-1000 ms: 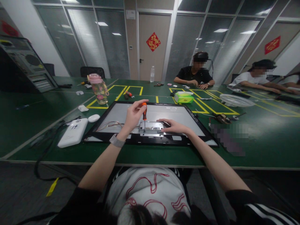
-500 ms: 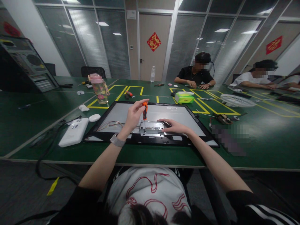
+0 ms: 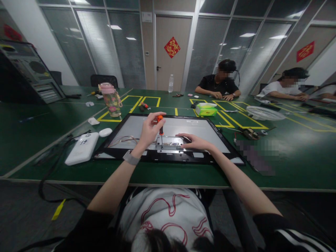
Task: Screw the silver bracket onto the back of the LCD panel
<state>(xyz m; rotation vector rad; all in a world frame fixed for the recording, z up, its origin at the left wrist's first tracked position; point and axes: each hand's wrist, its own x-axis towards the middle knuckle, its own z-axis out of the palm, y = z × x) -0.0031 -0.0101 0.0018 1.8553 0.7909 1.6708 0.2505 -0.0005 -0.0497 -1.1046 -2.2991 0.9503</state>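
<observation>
My left hand [image 3: 150, 130] is closed around the orange-and-black handle of a screwdriver [image 3: 161, 130]. The shaft points down, its tip at the lower left part of a silver metal bracket [image 3: 170, 141]. My right hand [image 3: 195, 141] rests at the bracket's right end with fingers stretched out, thumb near the lower edge. Under both hands a flat display panel [image 3: 126, 127] with a black frame lies with its grey side up. Thin wires [image 3: 123, 139] run across the panel, left of the bracket. What the screwdriver tip touches is too small to make out.
Left of the panel lie a white power bank [image 3: 82, 148] and a small white case [image 3: 105, 132]. A pink-lidded bottle [image 3: 110, 99] stands behind them. Beyond the panel are a green tissue pack [image 3: 206, 109] and a white fan grille [image 3: 265, 113]. Co-workers sit across the table.
The screwdriver's handle has tipped a little to the left, and my left fingers have shifted around its top. My right hand stays in place on the bracket.
</observation>
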